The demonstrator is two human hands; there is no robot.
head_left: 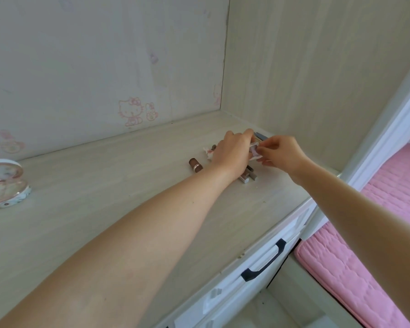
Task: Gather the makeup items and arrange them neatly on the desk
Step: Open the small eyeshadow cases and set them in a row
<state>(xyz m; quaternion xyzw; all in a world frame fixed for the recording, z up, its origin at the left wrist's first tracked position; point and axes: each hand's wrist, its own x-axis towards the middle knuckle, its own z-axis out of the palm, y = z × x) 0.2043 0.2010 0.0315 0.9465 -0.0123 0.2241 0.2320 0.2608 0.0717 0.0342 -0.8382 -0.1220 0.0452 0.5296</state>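
Observation:
Both my hands meet over a cluster of makeup items near the desk's (85,204) back right corner. My left hand (232,152) and my right hand (281,150) together pinch a small clear, pinkish packet (255,151) held just above the desk. A brown lipstick (195,165) lies to the left of my left wrist. Brown and silver tubes (246,178) poke out from under my left hand. A white-and-red wrapper (208,152) lies behind it, and thin pencils (260,136) rest against the side panel. Other items under my hands are hidden.
A pink heart-shaped compact mirror (6,183) stands open at the desk's far left. A wall with cartoon stickers (133,112) backs the desk. Below the front edge is a white drawer with a dark handle (265,262). A pink mattress (365,268) lies at the right.

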